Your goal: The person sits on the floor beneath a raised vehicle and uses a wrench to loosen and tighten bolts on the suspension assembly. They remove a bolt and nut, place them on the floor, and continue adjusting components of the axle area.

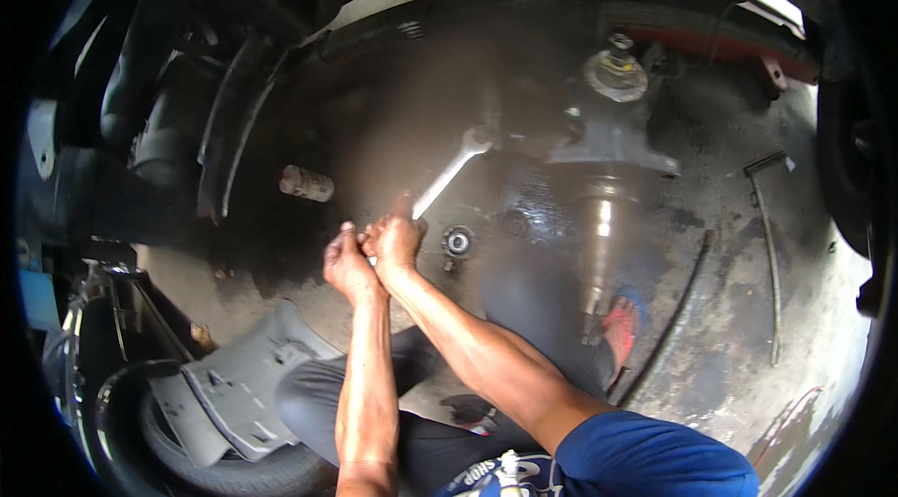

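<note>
A long silver wrench [447, 181] slants up and to the right, its head against a dark, blurred part under the vehicle; whether the jaw sits on a nut is hard to tell. My right hand [397, 237] is closed round the wrench's shaft. Just to its left, my left hand [348, 265] is closed at the wrench's lower end, the fingers partly hiding it. On the floor right of my hands lies a small metal ring-shaped part [457, 242]. Farther left a dirty bottle or can [306, 184] rests on its side.
An upright metal cylinder [603, 226] stands right of my knee, beside my sandalled foot [620, 324]. A dark bar [675, 315] and a thin bent-ended rod [767, 254] lie on the right. A grey plastic panel [248, 385] rests over a tyre [253, 476] at lower left.
</note>
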### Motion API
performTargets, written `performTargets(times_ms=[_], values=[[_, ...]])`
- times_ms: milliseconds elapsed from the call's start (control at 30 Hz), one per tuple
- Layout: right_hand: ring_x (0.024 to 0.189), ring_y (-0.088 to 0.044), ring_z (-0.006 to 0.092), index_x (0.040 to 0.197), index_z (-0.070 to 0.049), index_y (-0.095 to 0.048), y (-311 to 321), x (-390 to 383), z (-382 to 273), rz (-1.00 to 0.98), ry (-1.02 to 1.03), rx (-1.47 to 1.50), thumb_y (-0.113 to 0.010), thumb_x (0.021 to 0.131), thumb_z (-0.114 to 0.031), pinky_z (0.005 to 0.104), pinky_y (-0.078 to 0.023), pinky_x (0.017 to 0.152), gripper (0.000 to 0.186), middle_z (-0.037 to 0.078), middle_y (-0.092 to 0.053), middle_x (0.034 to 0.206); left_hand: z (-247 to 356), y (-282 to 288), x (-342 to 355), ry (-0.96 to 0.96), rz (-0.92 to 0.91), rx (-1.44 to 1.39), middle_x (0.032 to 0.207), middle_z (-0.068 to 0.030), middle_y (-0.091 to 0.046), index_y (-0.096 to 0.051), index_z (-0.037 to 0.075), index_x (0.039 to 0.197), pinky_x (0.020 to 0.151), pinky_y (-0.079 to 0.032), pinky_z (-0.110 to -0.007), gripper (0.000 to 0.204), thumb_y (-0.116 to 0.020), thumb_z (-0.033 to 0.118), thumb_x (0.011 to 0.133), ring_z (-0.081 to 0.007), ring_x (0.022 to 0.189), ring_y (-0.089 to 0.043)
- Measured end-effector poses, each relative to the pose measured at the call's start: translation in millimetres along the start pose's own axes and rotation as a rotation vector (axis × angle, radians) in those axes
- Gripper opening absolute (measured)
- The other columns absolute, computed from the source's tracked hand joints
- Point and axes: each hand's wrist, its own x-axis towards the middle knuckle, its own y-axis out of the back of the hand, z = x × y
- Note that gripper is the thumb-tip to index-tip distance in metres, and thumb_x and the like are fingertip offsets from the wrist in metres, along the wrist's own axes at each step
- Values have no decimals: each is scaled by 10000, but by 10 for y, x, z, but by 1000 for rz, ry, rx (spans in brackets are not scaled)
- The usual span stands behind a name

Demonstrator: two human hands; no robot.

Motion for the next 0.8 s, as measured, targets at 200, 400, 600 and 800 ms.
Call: performTargets(times_ms=[200,400,600,800], values=[[342,-393,145,628,-113,-374,48,95,41,-93,80,-84,-558,956,-540,303,-329,330,570,10,-415,472,-23,40,11,-19,-129,-43,759,-62,-646,-613,11,842,639,-480,-264,192,-642,167,950,-125,681,-595],[372,-363,109,615,-163,-420,332,-220,123,-184,38,-228,-506,984,-539,282,-296,368,533,-41,-380,476,383,154,192,-196,-425,551,906,-98,-720,-703,-21,1039,772,-519,-308,221,-682,133,881,-143,825,-645],[555,-559,263,827,-32,-636,1015,-824,190,-99,-248,-927,-467,979,-340,437,-425,513,382,134,-580,645,638,-1176,399,-324,-907,624,1007,-88,-725,-676,4,1169,666,-492,-294,275,-639,145,934,-150,809,-698],[1074,-594,478,1214,61,-510,1569,-1963,-953,-653,-152,-1944,-496,974,-298,513,-458,947,432,338,-625,1095,304,-1765,153,-89,-1078,487,884,-18,-708,-695,31,1088,602,-433,-260,197,-623,144,944,-94,736,-650]])
